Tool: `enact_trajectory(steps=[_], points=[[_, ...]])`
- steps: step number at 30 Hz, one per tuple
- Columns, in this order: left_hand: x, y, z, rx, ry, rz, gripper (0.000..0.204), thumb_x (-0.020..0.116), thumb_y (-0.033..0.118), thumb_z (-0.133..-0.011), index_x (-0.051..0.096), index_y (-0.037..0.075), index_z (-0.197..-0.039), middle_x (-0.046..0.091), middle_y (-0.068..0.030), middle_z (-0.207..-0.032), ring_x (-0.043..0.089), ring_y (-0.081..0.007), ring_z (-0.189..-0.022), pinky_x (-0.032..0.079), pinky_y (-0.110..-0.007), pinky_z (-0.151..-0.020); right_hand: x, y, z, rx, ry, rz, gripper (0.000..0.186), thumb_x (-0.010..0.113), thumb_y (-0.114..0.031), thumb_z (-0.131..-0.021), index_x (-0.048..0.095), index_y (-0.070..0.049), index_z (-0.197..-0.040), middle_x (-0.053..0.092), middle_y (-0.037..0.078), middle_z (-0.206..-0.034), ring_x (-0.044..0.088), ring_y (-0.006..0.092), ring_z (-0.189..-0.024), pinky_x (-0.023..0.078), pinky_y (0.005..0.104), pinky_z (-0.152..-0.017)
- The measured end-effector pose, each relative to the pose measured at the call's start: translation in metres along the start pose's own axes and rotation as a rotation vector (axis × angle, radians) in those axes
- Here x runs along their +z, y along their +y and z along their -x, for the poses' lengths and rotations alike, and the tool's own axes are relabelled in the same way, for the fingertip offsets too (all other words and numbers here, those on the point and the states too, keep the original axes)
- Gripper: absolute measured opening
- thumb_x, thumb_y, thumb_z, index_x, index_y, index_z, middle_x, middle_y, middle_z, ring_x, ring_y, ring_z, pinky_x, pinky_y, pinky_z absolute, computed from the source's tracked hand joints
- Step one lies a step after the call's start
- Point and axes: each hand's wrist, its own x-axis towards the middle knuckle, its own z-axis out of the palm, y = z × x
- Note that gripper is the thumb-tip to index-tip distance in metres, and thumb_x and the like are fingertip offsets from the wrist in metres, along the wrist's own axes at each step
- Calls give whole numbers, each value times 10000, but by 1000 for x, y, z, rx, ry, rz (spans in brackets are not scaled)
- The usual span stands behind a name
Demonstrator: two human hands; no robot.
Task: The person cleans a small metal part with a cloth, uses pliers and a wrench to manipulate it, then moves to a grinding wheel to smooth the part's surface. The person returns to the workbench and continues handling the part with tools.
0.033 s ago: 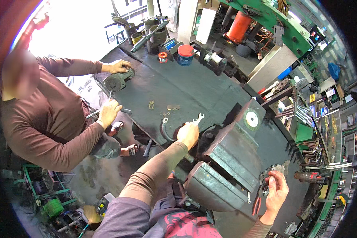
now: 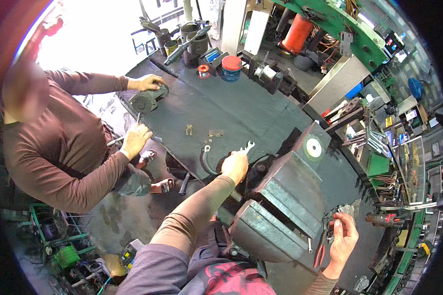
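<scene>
My left hand [image 2: 235,166] is closed on a small silver open-end wrench [image 2: 248,146], its jaw pointing away over the dark workbench [image 2: 261,113]. A big grey bench vise [image 2: 285,201] stands between my hands. My right hand [image 2: 343,235] is to the right of the vise, fingers curled around a red-handled tool [image 2: 320,254] that looks like pliers. Across the bench on the left, a person in a brown long-sleeved shirt [image 2: 59,152] rests one hand on a small grey motor [image 2: 145,101] and holds a thin screwdriver [image 2: 125,137] in the other.
A black cable loop [image 2: 205,162] and small metal fittings [image 2: 189,130] lie near my left hand. At the bench's far end stand a blue can with a red lid [image 2: 231,68], a red spool [image 2: 203,71] and dark canisters [image 2: 194,42]. Tool racks [image 2: 379,142] crowd the right.
</scene>
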Motion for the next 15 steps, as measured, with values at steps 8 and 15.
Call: enact_trajectory(steps=[8,15], points=[[5,1,-23,9,-107,-55,251,573,148,-953,786,16,-963,770,-216,-1033,762,-385,-969,613,-483,-832,3,4,13,-28,-1,160,145,670,21,-927,722,48,-1060,691,126,-1083,658,227,-1048,521,327,-918],[15,-6,-12,-38,-66,-141,274,546,164,-988,673,-46,-1110,757,-257,-1002,765,-403,-939,622,-466,-801,-17,35,32,-55,11,221,134,664,20,-923,713,42,-1046,713,143,-1024,682,250,-985,524,344,-903]])
